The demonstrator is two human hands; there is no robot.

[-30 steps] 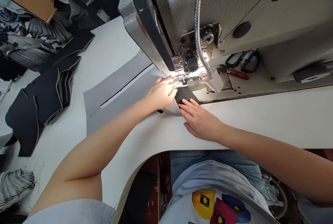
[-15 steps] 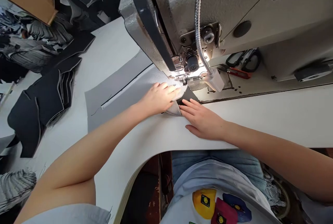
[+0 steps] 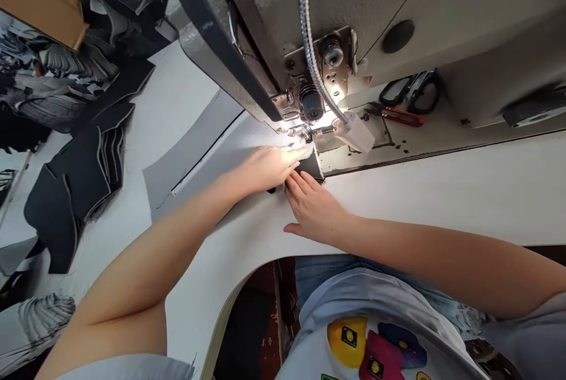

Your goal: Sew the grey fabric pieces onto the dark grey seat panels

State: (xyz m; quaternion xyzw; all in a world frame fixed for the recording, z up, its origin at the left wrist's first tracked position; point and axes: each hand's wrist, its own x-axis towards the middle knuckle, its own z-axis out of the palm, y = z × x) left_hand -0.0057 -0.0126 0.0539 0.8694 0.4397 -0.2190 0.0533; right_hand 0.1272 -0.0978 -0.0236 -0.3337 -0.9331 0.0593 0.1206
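Note:
Grey fabric (image 3: 207,156) with a long slit edged in black and white lies across the white table and reaches under the lit needle area of a sewing machine (image 3: 305,126). My left hand (image 3: 269,167) rests flat on this fabric, just in front of the presser foot, with its fingers stretched out. Close beside it, my right hand (image 3: 312,206) lies with fingers extended and thumb apart, its fingertips at a small dark piece (image 3: 309,168) by the fabric's edge. The fabric's corner beneath my hands is partly hidden.
Stacked dark fabric pieces (image 3: 84,168) lie at the left, with a cardboard box (image 3: 44,0) behind. Black-handled scissors (image 3: 415,94) and a red-handled tool (image 3: 400,116) lie under the machine arm. A white lamp head (image 3: 355,132) hangs near the needle.
My right hand has moved left, closer to my left hand. The fabric corner has turned inward near the needle, and the camera view has shifted slightly.

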